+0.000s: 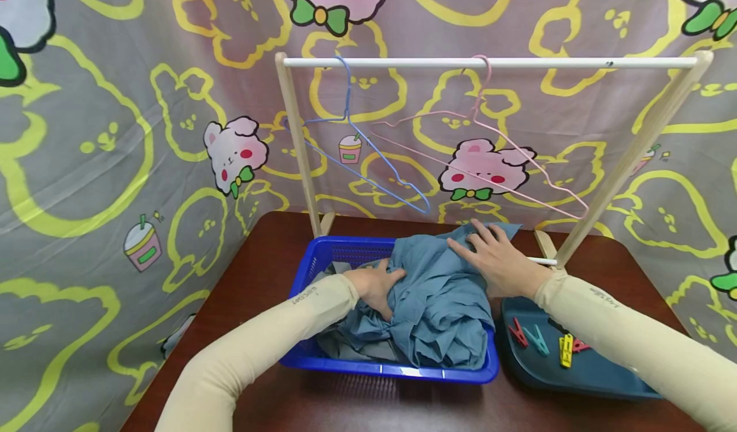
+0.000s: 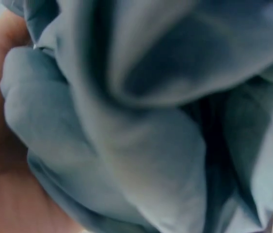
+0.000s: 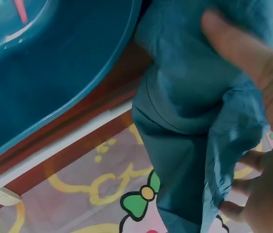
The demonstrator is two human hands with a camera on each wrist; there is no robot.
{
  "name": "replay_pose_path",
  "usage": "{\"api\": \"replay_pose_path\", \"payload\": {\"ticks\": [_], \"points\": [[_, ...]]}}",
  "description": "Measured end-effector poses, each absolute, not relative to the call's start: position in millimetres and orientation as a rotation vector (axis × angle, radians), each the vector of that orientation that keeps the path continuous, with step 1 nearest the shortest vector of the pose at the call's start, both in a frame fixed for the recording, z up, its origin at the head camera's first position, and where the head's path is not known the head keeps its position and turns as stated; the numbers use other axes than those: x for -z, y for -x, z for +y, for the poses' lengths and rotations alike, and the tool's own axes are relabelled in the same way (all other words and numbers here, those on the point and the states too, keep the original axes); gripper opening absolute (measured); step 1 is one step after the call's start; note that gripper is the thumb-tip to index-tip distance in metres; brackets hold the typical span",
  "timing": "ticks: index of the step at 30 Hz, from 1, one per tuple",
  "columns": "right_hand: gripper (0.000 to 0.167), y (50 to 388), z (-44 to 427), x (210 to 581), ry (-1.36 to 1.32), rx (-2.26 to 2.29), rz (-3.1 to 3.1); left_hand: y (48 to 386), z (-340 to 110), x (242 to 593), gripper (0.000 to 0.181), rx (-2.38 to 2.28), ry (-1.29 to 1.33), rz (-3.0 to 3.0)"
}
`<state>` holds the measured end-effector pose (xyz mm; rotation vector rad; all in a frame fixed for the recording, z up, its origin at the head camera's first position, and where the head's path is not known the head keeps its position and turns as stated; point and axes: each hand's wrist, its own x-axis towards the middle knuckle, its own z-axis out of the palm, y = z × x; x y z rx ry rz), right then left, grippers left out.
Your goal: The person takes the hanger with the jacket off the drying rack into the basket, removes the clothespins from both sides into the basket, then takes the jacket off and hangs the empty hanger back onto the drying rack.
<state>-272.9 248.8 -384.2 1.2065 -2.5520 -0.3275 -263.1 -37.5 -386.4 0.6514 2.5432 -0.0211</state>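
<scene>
A crumpled blue-grey garment fills much of the blue plastic basket, and part of it rises over the back right rim. Bunched cloth lies between the thumb and fingers of my left hand, which grips its left side; some fingertips are hidden in the folds. My right hand rests on the garment's upper right part with fingers spread. In the right wrist view its thumb lies over the fabric, with the other fingers apart from it along the cloth's edge. Greyer cloth shows beneath.
Behind the basket stands a rack with a white rail, carrying a blue hanger and a pink hanger. A dark teal tray at right, partly under my right forearm, holds several clothespins. The table is dark brown.
</scene>
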Motion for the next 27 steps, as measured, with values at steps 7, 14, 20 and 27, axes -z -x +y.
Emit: {"api": "replay_pose_path", "payload": {"ticks": [7,14,20,27], "points": [[0.072,281,253,381,-1.214,0.177,-2.624,267,-36,390,0.082,0.065,-0.775,2.601],[0.030,289,254,382,-1.152,0.114,-2.591,270,-37,390,0.053,0.102,-0.957,2.683],[0.023,283,242,370,-1.064,0.011,-2.607,271,-46,387,0.054,0.042,-0.944,2.685],[0.027,250,218,354,-1.118,-0.116,-2.536,276,-60,370,0.079,-0.158,-0.808,2.727]]}}
